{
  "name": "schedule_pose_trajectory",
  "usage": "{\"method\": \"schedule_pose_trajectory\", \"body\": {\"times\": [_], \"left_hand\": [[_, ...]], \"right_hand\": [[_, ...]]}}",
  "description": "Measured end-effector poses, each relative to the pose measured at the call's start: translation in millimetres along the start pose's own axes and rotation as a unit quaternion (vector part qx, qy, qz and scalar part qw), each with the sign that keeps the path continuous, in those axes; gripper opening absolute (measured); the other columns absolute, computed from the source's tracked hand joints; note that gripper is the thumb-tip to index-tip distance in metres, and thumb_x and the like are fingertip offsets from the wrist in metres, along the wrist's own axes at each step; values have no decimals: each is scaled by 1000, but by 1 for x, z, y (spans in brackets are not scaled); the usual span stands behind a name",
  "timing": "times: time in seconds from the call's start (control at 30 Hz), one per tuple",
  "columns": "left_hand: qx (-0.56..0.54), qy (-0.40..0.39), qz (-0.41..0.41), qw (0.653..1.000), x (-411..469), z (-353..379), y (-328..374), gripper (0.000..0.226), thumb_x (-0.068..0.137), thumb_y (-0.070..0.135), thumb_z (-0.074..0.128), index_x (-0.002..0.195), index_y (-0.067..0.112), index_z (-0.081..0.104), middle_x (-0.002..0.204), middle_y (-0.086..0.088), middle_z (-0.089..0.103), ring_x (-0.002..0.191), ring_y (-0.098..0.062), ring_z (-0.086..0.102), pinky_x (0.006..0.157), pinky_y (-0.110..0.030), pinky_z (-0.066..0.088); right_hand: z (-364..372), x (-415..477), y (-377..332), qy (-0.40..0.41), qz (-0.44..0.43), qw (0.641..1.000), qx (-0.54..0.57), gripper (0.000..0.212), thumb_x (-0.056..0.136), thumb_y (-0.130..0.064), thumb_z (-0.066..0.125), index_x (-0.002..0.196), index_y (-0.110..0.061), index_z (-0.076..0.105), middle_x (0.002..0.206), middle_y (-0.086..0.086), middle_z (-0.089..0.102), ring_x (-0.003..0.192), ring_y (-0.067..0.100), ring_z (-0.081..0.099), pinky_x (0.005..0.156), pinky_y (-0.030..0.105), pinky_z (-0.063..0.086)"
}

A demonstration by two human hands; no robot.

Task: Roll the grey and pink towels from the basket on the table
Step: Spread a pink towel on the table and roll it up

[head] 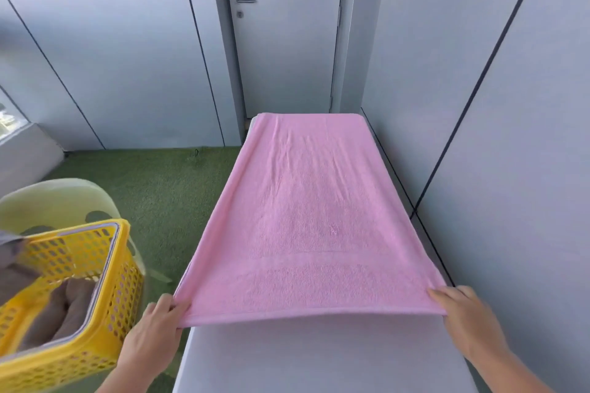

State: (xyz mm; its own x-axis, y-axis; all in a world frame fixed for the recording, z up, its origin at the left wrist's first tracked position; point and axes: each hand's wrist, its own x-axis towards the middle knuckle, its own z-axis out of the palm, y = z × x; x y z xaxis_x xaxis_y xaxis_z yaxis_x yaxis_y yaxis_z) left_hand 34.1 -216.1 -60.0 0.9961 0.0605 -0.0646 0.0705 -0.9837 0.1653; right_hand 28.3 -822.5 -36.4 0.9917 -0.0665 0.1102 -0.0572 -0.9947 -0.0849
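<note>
Now the pink towel [313, 217] lies spread out long and flat on the table [319, 357]. It covers the far part of the table, and its far end reaches the far edge. The near part of the table is bare.

The left hand [153, 329] pinches the near left corner of the towel, with its fingers curled over the edge. The right hand [463, 316] holds the near right corner the same way. The near edge looks a little lifted between them.

I think the job is only starting. The pink towel is out and laid flat, but it is not rolled yet. No roll shows anywhere on the table. The next part is likely to roll it up from the near end. Grey cloth [57, 306] sits inside the yellow basket [95, 265], so the grey towels are not done yet either.

The table is smooth and light grey. It is narrow, and it stands close to the wall on the right. The basket is on the left, just beside the left hand. Behind it is a pale round bin [64, 198]. The floor [153, 188] is green and looks like grass. The walls are plain grey panels with thin dark lines. A grey door [284, 41] with a small handle [245, 1] stands past the far end of the table.
</note>
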Motion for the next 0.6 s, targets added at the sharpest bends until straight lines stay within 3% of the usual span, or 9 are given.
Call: {"method": "schedule_pose_trajectory", "body": {"times": [0.13, 0.23, 0.37, 0.5, 0.6], "left_hand": [[5, -1, -45, 999, -65, 7, 4, 53, 82, 9, 69, 129, 33, 66, 114, 16, 58, 100, -17, 46, 56, -35, 50], [-11, -4, -82, 997, -106, 13, 8, 50, 83, 7, 68, 126, 33, 69, 121, 19, 63, 110, -18, 48, 64, -38, 54], [-32, -12, -93, 995, -152, 25, 7, 47, 80, 9, 74, 121, 33, 72, 123, 22, 65, 109, -18, 49, 66, -35, 53], [-57, 0, -98, 994, -172, 28, 3, 44, 87, 10, 70, 122, 36, 71, 124, 27, 63, 109, -12, 46, 63, -31, 47], [-71, 53, -83, 993, -164, 7, 5, 45, 84, 1, 71, 119, 30, 74, 119, 18, 69, 109, -18, 49, 64, -33, 46]], "right_hand": [[8, -50, 14, -14, -13, 999, 39, 76, 40, 19, 75, 106, -20, 76, 98, -5, 69, 89, 22, 63, 66, 38, 55], [19, -88, 33, -56, -11, 997, 52, 77, 49, 16, 69, 115, -23, 73, 108, -7, 67, 103, 15, 49, 73, 40, 53], [23, -136, 52, -85, -4, 994, 67, 77, 54, 15, 66, 117, -27, 72, 112, -8, 64, 105, 18, 48, 76, 41, 53], [26, -162, 55, -59, 24, 993, 97, 65, 60, 18, 66, 107, -26, 76, 103, -11, 64, 102, 17, 48, 80, 37, 49], [-1, -154, 46, 6, 12, 993, 113, 58, 63, 20, 66, 105, -19, 76, 102, -6, 65, 100, 23, 49, 81, 37, 46]]}}
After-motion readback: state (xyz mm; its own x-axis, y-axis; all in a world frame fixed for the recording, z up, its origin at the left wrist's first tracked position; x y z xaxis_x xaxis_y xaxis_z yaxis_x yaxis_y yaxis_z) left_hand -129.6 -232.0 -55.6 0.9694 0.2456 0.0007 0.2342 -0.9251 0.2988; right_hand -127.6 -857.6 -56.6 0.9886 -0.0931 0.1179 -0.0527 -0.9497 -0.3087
